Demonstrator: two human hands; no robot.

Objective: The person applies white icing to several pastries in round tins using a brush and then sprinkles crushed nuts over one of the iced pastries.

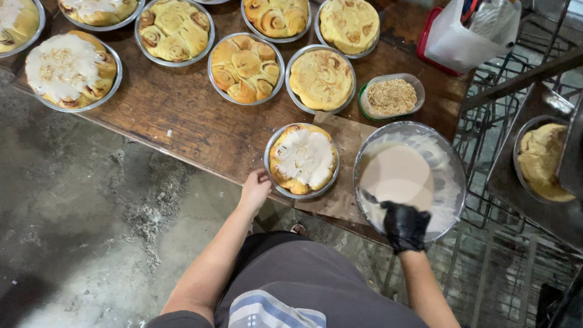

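1. Icing rolls is what's on the bench right now: the right hand [405,226], in a black glove, is closed around a utensil handle and has it dipped into the big metal bowl of icing [398,177]. The business end is hidden under the glaze, so I can't tell if it's a spoon or a spatula.
2. The bare left hand [255,188] is curled on the near-left rim of the small round pan of cinnamon rolls [302,160], pinning it at the edge of the wooden table [176,109]. Good habit I'd say, because that pan sits close to the drop.
3. That pan is just beside the bowl, to its left, and it already has a white blob on the middle while the outer rolls are bare. I'd work the glaze outward in a spiral.
4. Judging by how loose the icing looks, load light and carry low across the gap, or it'll drip on the board.
5. The dish of chopped nuts [392,96] sits right behind. The finished pan [71,70] at far left shows the look: full white coat, crumbs on top.
6. Plain pans [245,68] wait behind.
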